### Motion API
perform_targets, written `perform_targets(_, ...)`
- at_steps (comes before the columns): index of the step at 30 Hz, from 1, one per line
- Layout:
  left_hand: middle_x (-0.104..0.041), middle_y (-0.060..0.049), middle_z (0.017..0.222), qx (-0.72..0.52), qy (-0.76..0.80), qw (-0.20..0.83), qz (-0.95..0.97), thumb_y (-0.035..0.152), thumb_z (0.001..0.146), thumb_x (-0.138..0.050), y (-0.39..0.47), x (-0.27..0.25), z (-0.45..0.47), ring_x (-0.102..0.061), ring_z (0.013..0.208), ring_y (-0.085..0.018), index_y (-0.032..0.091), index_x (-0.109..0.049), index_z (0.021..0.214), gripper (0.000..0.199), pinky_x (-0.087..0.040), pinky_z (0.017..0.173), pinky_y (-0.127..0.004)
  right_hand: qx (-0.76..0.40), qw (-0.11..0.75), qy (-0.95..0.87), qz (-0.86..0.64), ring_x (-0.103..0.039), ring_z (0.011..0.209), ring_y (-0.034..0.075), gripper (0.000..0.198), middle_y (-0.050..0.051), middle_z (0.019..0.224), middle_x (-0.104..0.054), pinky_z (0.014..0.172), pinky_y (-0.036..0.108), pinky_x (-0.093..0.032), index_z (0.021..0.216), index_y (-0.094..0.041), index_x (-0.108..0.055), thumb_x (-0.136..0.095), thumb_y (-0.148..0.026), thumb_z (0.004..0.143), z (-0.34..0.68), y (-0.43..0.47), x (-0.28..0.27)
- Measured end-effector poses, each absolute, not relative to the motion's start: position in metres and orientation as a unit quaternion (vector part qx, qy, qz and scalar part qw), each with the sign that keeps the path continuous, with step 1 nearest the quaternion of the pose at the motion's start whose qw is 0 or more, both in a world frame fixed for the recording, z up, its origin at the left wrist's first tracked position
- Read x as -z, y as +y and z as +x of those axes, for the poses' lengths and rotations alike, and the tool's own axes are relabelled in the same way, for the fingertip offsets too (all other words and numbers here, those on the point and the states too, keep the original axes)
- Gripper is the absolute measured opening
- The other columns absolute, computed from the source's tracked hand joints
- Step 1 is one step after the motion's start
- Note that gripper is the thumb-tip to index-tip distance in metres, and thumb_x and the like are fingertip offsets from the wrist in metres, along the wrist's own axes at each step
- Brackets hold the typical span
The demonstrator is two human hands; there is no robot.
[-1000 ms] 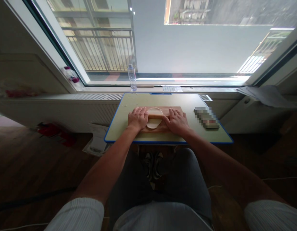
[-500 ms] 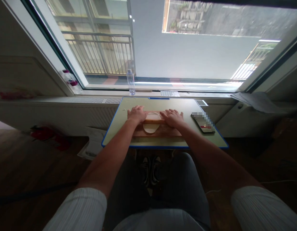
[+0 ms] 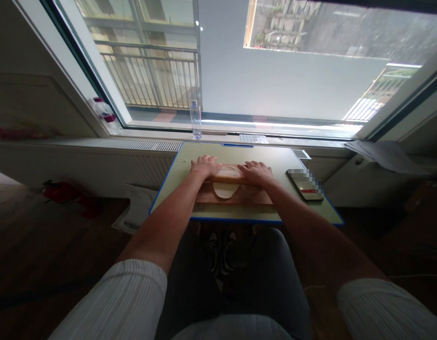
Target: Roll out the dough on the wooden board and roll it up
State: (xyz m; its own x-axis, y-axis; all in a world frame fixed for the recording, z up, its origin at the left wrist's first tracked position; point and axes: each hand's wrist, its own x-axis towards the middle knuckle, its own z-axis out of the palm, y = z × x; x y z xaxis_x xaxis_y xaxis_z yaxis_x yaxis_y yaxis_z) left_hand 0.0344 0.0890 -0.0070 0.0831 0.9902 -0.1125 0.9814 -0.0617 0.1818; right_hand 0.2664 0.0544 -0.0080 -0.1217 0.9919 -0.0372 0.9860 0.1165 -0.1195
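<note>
A wooden rolling pin [image 3: 230,180] lies crosswise over a flat round of pale dough [image 3: 226,191]. Both rest on a reddish-brown wooden board [image 3: 256,196]. Over the pin's left end lies my left hand [image 3: 205,166], palm down, fingers stretched forward and apart. My right hand [image 3: 256,172] lies the same way on the right end, its fingers spread beyond the pin. The palms cover both ends of the pin. Dough shows on the near and far sides of it, between the hands.
The board is on a small pale table [image 3: 172,189] with blue edging. A phone [image 3: 306,186], partly pixelated, lies at its right side. A clear bottle [image 3: 196,120] stands on the windowsill, another bottle [image 3: 104,111] farther left. Papers [image 3: 384,156] lie at the right.
The whole view has shifted slightly as my head moved. Both hands stay on the rolling pin, which shows little or no movement over the dough.
</note>
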Motion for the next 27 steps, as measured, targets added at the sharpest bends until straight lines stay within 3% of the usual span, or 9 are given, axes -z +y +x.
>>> perform_targets(6, -0.036, -0.01, 0.18, -0.002, 0.68, 0.117, 0.724, 0.068, 0.101, -0.028, 0.083, 0.006, 0.036, -0.034, 0.163, -0.039, 0.032, -0.046, 0.166, 0.077, -0.023, 0.131, -0.072, -0.077, 0.051, -0.722, -0.686, -0.044, 0.151, 0.037, 0.074, 0.015, 0.166, -0.053, 0.123, 0.061, -0.033, 0.157, -0.027, -0.058, -0.027, -0.072, 0.108, 0.264, 0.042, 0.005)
perform_targets(19, -0.038, -0.008, 0.178, 0.005, 0.683, 0.113, 0.721, 0.064, 0.103, -0.024, 0.068, 0.006, 0.034, -0.037, 0.16, -0.04, 0.038, -0.051, 0.162, 0.069, -0.029, 0.127, -0.071, -0.068, 0.033, -0.722, -0.687, -0.035, 0.158, 0.041, 0.079, 0.009, 0.179, -0.036, 0.129, 0.065, -0.024, 0.174, -0.028, -0.035, -0.029, -0.067, 0.106, 0.264, 0.036, 0.011)
perform_targets(27, -0.036, -0.007, 0.18, -0.016, 0.687, 0.105, 0.719, 0.063, 0.104, -0.027, 0.056, 0.004, 0.034, -0.036, 0.161, -0.04, 0.039, -0.048, 0.165, 0.069, -0.028, 0.128, -0.07, -0.06, 0.048, -0.729, -0.68, -0.036, 0.158, 0.04, 0.076, 0.01, 0.18, -0.035, 0.129, 0.065, -0.025, 0.174, -0.027, -0.037, -0.029, -0.064, 0.107, 0.264, 0.027, 0.012)
